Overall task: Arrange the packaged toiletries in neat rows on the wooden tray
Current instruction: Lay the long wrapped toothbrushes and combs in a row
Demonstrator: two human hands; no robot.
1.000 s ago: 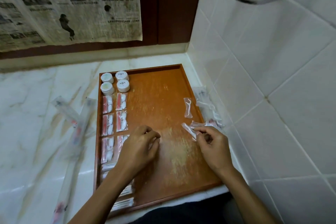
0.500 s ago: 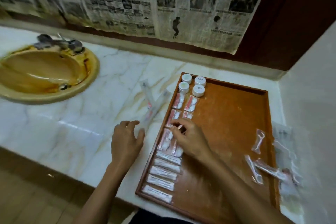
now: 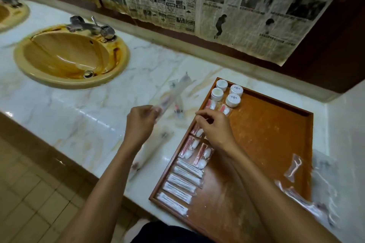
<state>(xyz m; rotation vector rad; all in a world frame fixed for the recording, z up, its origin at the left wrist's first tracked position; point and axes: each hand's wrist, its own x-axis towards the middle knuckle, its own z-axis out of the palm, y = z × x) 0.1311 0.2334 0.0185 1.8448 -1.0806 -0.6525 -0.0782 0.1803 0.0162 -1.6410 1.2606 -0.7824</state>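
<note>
Wooden tray point(image 3: 308, 124), packets along left edge, bare centre.

One wooden tray point(image 3: 276, 124) was present. It held four white round jars point(image 3: 233, 100) in a two-by-two block and five long white packets point(image 3: 178, 193) in a single column. Pink-and-white packets point(image 3: 202, 156) lay in two columns; a hand hid part of them, so no count could be given. One yellow sink point(image 3: 118, 61) was fully visible.
</note>
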